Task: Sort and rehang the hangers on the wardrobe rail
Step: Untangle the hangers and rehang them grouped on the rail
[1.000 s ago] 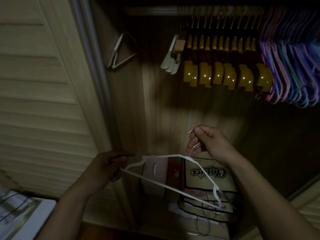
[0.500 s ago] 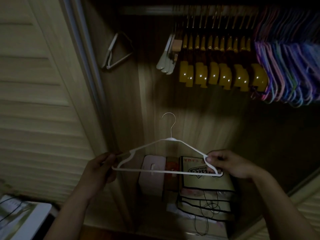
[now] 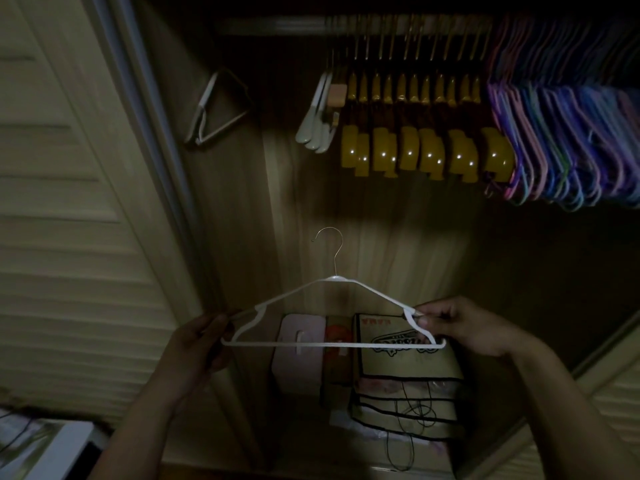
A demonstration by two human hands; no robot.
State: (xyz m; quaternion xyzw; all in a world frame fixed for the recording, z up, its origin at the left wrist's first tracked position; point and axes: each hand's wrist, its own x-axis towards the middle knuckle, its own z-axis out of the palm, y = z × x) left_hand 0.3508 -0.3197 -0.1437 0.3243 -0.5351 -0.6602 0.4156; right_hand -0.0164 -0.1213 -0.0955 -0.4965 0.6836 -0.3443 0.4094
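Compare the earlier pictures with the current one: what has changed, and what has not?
The right hand left the hook and now pinches the white hanger at its right end, turning it level and upright. The left hand kept its grip on the left end. The rail's hangers stayed put.

Gripping a white hanger [image 3: 332, 344] upright by both ends, left hand [image 3: 199, 344] and right hand [image 3: 464, 327], below the rail [image 3: 277, 25].
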